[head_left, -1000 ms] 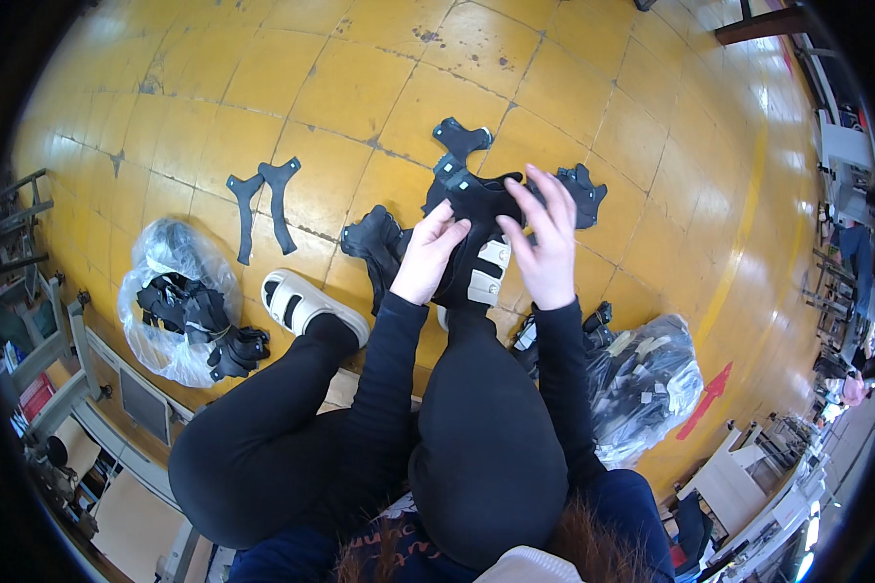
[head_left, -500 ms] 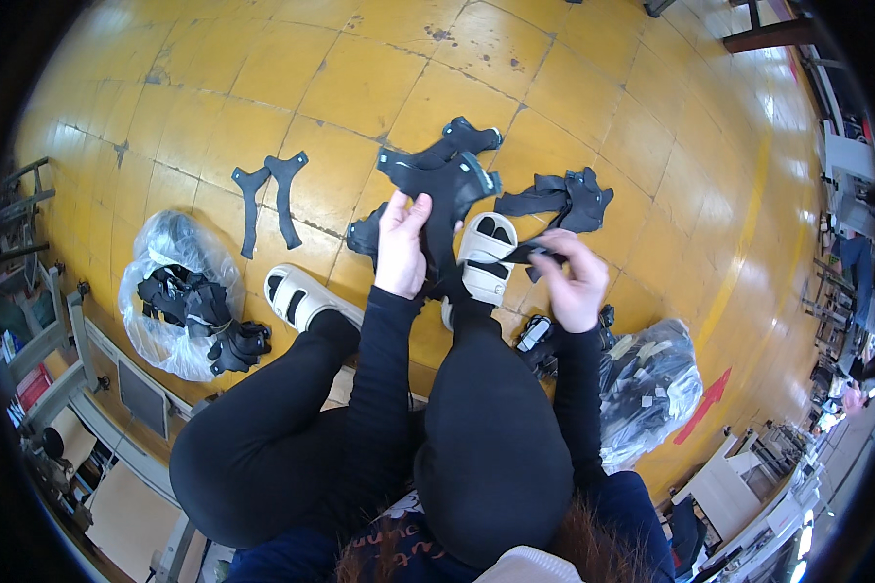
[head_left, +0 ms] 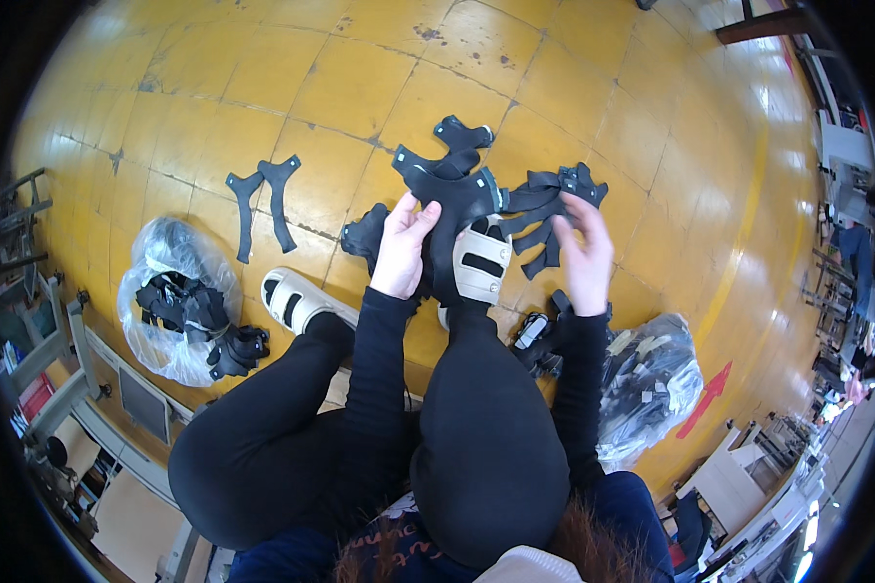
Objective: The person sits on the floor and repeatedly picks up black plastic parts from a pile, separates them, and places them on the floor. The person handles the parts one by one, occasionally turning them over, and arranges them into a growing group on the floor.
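At far left the bag (head_left: 170, 301) of black pieces sits untouched on the floor (head_left: 262, 78), the flat pair (head_left: 261, 199) beside it. Our left hand (head_left: 403, 248) keeps its grip on the big black piece (head_left: 452, 185), which half a second ago stood upright and now leans over the shoe (head_left: 478, 264). Our right hand (head_left: 583, 253) has lifted from the shoe and now pinches the strappy piece (head_left: 549, 209): the two pieces have been pulled apart.

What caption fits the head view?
Seated person's left hand and right hand separate black cut pieces above a yellow tiled floor.
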`<state>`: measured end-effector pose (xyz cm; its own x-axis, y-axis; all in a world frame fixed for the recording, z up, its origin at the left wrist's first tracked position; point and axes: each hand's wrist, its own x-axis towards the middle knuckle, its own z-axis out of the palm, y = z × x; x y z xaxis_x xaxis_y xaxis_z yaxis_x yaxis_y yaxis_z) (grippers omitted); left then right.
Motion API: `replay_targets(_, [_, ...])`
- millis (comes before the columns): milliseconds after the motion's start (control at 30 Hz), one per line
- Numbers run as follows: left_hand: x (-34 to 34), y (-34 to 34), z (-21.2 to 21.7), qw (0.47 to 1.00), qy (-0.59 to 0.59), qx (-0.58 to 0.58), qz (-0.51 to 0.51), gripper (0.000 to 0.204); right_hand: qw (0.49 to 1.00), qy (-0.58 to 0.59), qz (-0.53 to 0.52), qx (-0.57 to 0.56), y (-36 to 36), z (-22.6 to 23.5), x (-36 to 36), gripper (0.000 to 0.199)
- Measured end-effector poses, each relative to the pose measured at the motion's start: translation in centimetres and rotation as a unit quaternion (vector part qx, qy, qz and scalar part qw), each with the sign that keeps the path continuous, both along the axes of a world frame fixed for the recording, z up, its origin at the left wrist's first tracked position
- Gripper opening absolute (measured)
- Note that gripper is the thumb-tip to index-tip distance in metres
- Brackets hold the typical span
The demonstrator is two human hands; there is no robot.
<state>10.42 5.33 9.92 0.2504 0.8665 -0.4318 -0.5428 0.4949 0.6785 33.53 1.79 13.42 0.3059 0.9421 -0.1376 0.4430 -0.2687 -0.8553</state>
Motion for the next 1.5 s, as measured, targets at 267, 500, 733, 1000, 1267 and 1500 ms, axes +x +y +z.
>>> replay_targets(267, [1.9, -0.3, 0.9, 0.993, -0.087, -0.074, 0.011, 0.028, 0.962, -0.14, 0.077, 0.22, 2.0, 0.6, -5.7, 0.023])
replay_targets(500, [0.0, -0.5, -1.4, 0.987, -0.029, -0.072, 0.139, 0.032, 0.939, -0.056, 0.231, 0.248, 0.3, 1.4, -6.2, 0.019])
replay_targets(733, [0.3, -0.2, 2.0, 0.99, -0.135, -0.028, -0.043, 0.038, 0.935, -0.18, 0.104, 0.287, -0.8, 0.5, -6.2, 0.019])
replay_targets(1000, [-0.3, -0.9, 0.8, 0.986, -0.128, -0.094, 0.057, 0.048, 0.931, -0.111, 0.296, 0.181, 0.3, 2.1, -7.5, 0.014])
replay_targets(1267, [-1.6, 0.5, 2.2, 0.981, -0.186, -0.025, 0.041, 0.058, 0.948, 0.118, 0.278, 0.105, -1.1, 2.3, -6.6, 0.014])
replay_targets(1500, [-0.3, 0.4, 1.8, 0.994, -0.082, -0.022, 0.065, 0.033, 0.887, 0.408, 0.069, 0.204, -2.2, 2.2, -3.2, 0.009])
